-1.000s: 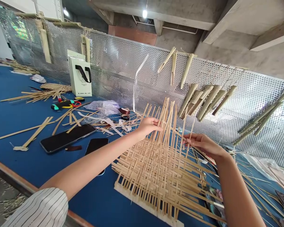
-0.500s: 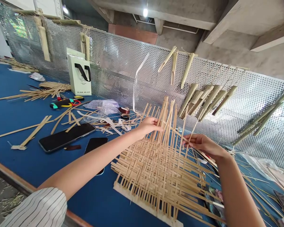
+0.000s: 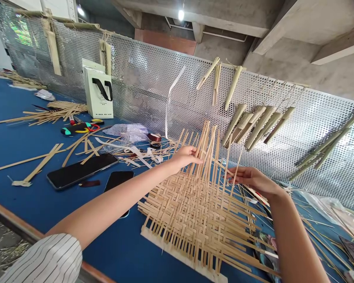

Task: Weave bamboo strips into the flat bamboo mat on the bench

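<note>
While the pale woven bamboo-strip mat [image 3: 194,212] lies flat on the blue table top [image 3: 32,196], its far strips stand raised. Left hand [image 3: 184,156] holds those upright strips back, fingers curled around them. Right hand [image 3: 250,177] pinches a single thin loose bamboo strip [image 3: 237,165] at the mat's right edge. Judged step: mid-weave, feeding a cross strip. Next move likely needs it slid under the lifted ones. Two black phones [image 3: 81,171] sit left, well apart.
</note>
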Tool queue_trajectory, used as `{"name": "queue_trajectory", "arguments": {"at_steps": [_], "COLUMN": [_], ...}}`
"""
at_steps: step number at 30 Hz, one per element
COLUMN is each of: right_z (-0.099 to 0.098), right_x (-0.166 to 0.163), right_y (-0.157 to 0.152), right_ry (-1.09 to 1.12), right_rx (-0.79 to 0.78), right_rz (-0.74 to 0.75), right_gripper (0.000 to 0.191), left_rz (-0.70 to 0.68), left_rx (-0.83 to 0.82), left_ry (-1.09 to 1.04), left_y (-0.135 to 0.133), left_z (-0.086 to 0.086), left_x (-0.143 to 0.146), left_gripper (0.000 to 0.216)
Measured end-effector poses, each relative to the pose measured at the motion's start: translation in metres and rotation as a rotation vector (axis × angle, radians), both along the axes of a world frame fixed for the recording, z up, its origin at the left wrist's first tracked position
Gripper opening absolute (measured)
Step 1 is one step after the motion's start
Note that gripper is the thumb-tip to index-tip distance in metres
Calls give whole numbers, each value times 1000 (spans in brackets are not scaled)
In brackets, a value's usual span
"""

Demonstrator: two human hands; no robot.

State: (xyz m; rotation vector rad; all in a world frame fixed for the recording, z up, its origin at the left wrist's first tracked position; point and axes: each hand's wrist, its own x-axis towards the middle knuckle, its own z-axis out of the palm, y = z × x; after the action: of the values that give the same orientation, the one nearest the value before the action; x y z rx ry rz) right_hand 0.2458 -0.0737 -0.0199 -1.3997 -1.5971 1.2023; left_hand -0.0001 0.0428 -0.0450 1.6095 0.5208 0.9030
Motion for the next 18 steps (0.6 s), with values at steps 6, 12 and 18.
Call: {"name": "queue_trajectory", "arguments": {"at_steps": [6, 12, 18], "right_z": [1, 2, 1], "right_x": [1, 1, 0], "right_y": [-1, -1, 0], "right_ry": [1, -18, -14], "right_rx": [1, -9, -25], "right_rz": [5, -1, -24], "right_gripper": [36, 36, 35], "left_rz": [15, 8, 59], "left_rx": [3, -4, -8], "left_ry": [7, 4, 19], "left_y": [1, 2, 3], "left_z": [-1, -2, -5], "left_x": [1, 0, 0], "left_gripper": [23, 18, 21]}}
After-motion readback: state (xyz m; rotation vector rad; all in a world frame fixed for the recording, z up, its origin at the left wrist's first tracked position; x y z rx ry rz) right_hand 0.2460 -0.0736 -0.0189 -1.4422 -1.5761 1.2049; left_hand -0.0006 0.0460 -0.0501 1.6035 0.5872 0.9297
